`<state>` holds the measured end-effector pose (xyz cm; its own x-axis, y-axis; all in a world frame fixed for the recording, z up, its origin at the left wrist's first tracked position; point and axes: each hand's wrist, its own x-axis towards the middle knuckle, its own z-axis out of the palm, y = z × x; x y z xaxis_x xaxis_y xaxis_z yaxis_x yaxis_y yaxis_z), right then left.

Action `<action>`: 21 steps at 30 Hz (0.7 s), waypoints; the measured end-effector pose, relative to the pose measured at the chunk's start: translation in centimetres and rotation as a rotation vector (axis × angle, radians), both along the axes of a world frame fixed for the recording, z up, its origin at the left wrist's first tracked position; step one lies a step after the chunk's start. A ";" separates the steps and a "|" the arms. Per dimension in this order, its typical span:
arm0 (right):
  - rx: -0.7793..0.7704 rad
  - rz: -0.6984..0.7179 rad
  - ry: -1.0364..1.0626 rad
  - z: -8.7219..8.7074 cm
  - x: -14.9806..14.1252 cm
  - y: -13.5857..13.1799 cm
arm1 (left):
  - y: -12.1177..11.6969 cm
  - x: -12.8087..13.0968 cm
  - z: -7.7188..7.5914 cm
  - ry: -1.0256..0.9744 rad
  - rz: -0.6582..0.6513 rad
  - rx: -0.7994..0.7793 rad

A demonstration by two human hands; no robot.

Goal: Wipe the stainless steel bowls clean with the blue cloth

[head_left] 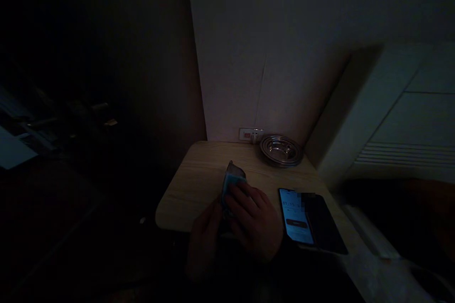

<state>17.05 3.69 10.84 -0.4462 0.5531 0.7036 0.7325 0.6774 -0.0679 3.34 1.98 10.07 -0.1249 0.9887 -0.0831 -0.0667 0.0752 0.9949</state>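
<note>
Right hand [254, 220], fingers together, is on blue cloth [231, 182] against some dull greyish container [235, 169]; can't tell left hand [204, 232]'s grip. Shiny bowls [280, 151] nested behind.

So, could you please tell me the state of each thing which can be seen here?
Left hand: at the dish's near edge; grip unclear
Right hand: fingers bent over the blue piece
Blue piece: against the dish
Dish: tilted, partly covered
Phone: lying flat, screen lit
Dark cover: flat, apparently opened
Metal bowls: nested, upright
Socket: plug inserted
</note>
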 end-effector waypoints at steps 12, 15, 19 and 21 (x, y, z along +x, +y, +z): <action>-0.005 0.062 -0.011 0.8 0.5 1.1 | -0.2 -0.1 -0.3 0.025 -0.006 -0.018; -0.064 -0.008 0.048 0.8 0.5 1.5 | 0.0 -0.1 -0.4 0.024 -0.042 0.000; -0.008 0.092 0.009 0.8 0.4 1.7 | 0.1 -0.5 -1.1 0.078 0.014 -0.011; -0.022 0.090 0.018 0.8 0.3 1.9 | 0.1 -0.6 -1.2 0.080 0.009 -0.009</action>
<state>17.33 5.62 11.68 -0.4823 0.5271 0.6997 0.6676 0.7383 -0.0959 2.73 2.08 8.87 -0.1407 0.9867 -0.0815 0.0127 0.0841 0.9964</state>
